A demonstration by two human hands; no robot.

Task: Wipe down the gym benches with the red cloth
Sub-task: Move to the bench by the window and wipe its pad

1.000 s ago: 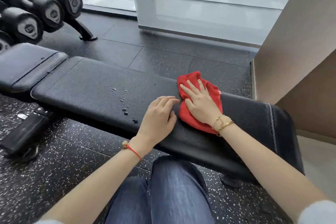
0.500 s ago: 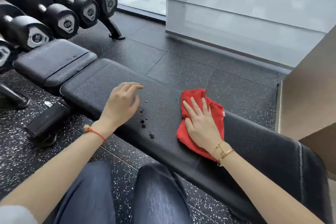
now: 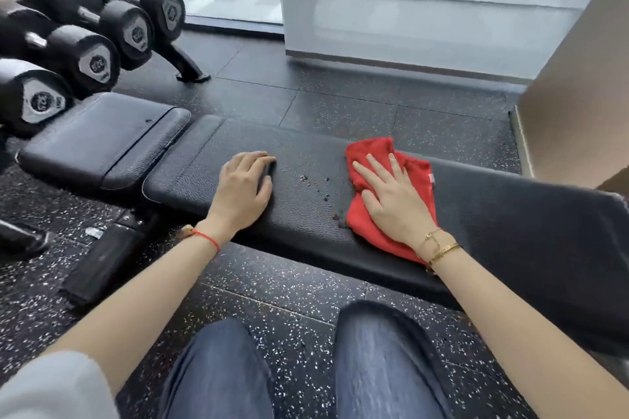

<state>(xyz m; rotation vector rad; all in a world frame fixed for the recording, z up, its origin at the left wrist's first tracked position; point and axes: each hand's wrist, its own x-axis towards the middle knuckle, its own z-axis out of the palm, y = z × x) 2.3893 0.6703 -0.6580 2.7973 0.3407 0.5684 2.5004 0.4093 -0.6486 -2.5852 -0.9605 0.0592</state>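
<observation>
Right hand [image 3: 391, 201], fingers spread flat, pins red cloth [image 3: 371, 160] on bench pad [image 3: 510, 214]; left hand [image 3: 243, 190] braces, empty, fingers loosely curled; sweep left with even pressure over nearby droplets [image 3: 315, 182].

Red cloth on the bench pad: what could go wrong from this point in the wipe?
1. The droplets lie between the hands; a short stroke of the red cloth may smear or miss them.
2. The left hand rests flat in the cloth's likely path, so that patch of the bench may go unwiped.
3. The right hand only presses flat, so the cloth could bunch.
</observation>
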